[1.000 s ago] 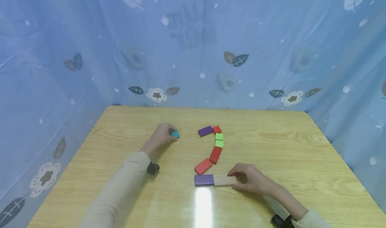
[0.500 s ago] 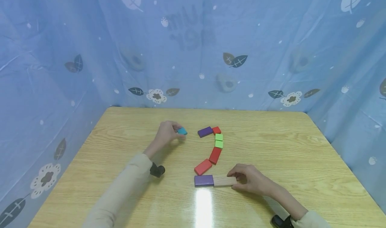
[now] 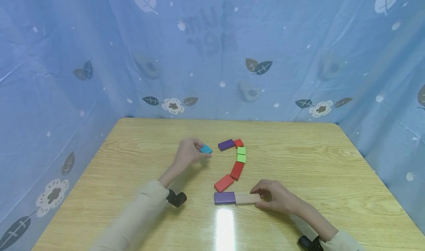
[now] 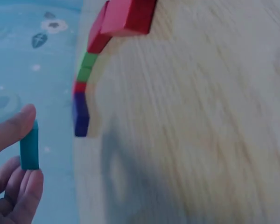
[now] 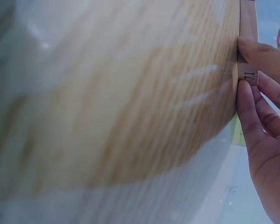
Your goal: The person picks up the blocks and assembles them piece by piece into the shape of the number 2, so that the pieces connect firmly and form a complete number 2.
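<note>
Between thumb and fingers, my left hand (image 3: 188, 155) pinches a blue block (image 3: 206, 149), held above the table in the head view. The left wrist view shows the same blue block (image 4: 30, 148) edge-on. My right hand (image 3: 277, 197) grips the right end of a plain wooden block (image 3: 245, 198) lying on the table. That wooden block (image 5: 248, 23) bears a dark number at its end in the right wrist view. Its left end meets a purple block (image 3: 224, 198). A second purple block (image 3: 226, 145) lies just right of the blue one, at the end of a curved row.
The curve runs on through a small red block (image 3: 238, 143), two green blocks (image 3: 241, 154), a dark red block (image 3: 237, 170) and a lighter red block (image 3: 224, 183). A patterned blue curtain (image 3: 212, 52) hangs behind the wooden table (image 3: 315, 162).
My left hand has carried the blue block rightward, closer to the far purple block, and the block has turned. My right hand and the blocks on the table stay where they were.
</note>
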